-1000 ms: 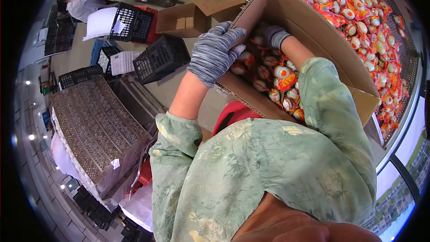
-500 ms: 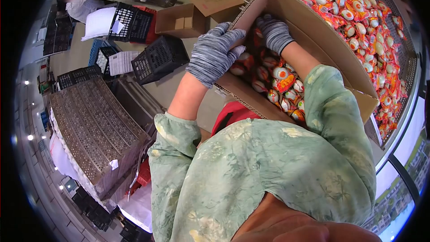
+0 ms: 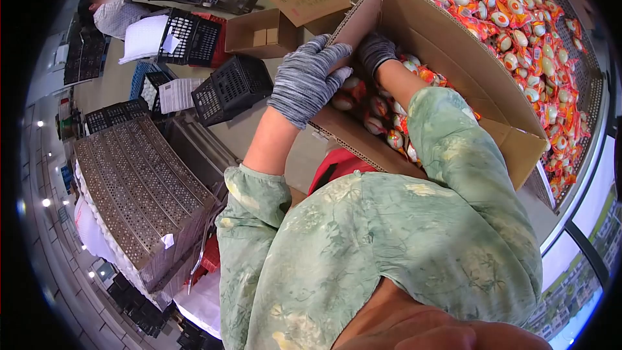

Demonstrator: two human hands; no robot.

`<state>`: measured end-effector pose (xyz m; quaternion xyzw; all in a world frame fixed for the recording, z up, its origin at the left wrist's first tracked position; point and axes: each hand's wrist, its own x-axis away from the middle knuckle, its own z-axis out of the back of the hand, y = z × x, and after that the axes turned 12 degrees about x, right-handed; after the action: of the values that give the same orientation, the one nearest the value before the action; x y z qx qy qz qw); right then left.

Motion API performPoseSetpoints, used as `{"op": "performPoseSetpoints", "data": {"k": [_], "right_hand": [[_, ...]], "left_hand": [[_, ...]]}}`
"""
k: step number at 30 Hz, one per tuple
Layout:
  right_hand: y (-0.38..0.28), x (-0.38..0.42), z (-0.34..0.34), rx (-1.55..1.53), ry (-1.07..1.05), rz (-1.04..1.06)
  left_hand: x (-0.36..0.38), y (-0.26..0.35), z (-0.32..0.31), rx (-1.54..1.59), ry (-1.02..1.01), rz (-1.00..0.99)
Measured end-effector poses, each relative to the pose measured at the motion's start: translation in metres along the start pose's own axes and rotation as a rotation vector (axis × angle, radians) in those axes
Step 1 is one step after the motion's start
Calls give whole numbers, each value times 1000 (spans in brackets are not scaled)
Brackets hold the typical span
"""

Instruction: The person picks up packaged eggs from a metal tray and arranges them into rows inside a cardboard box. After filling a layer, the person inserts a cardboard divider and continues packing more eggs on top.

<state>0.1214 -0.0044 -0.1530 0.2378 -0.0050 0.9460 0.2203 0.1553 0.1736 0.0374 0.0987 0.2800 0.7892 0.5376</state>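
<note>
My left hand (image 3: 307, 83), in a grey striped glove, grips the rim of an open cardboard box (image 3: 447, 45), its thumb and fingers on the near left corner wall. Down inside the box is my right hand (image 3: 378, 53), gloved the same way, close to the far left end. Its fingers point into the shadow and are mostly hidden, so whether they hold something does not show. Wrapped eggs (image 3: 378, 111) in clear and orange-red packets cover the box floor around and below it.
Beyond the box, a heap of wrapped eggs (image 3: 512, 19) lies on a perforated metal surface. To the left are black crates (image 3: 233, 87), another cardboard box (image 3: 259, 29) and a stack of perforated trays (image 3: 142, 181). A co-worker (image 3: 116, 16) is at the upper left.
My right hand has moved left and deeper towards the box's far left end, and its forearm now covers more of the eggs. My left hand keeps its hold on the rim.
</note>
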Motion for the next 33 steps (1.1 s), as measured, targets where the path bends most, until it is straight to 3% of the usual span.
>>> {"op": "performPoseSetpoints", "data": {"k": [6,9,12,15,18,21,24,27,29,31,33], "right_hand": [[-16,8,-5,193,116,9],[-19,21,-3,2,36,58],[-17,26,-3,-2,21,160],[-15,31,-21,-110,78,259],[-7,26,-43,-305,261,221],[11,36,-38,-659,367,279],[24,38,-16,-554,-28,180],[9,74,55,-98,-287,305],[0,65,26,-67,-91,287],[-2,58,19,-59,-67,292],[3,54,29,-71,-221,315]], "left_hand": [[0,0,-1,28,-4,-1],[-1,0,-1,12,-2,1],[0,-1,-1,12,-1,-4],[0,-1,-1,15,-3,7],[0,2,0,36,-14,32],[1,1,1,34,-18,18],[0,1,1,34,-19,18],[1,1,1,20,-19,21],[1,2,1,25,-17,30],[0,3,2,35,-25,39],[0,3,1,38,-27,36]]}}
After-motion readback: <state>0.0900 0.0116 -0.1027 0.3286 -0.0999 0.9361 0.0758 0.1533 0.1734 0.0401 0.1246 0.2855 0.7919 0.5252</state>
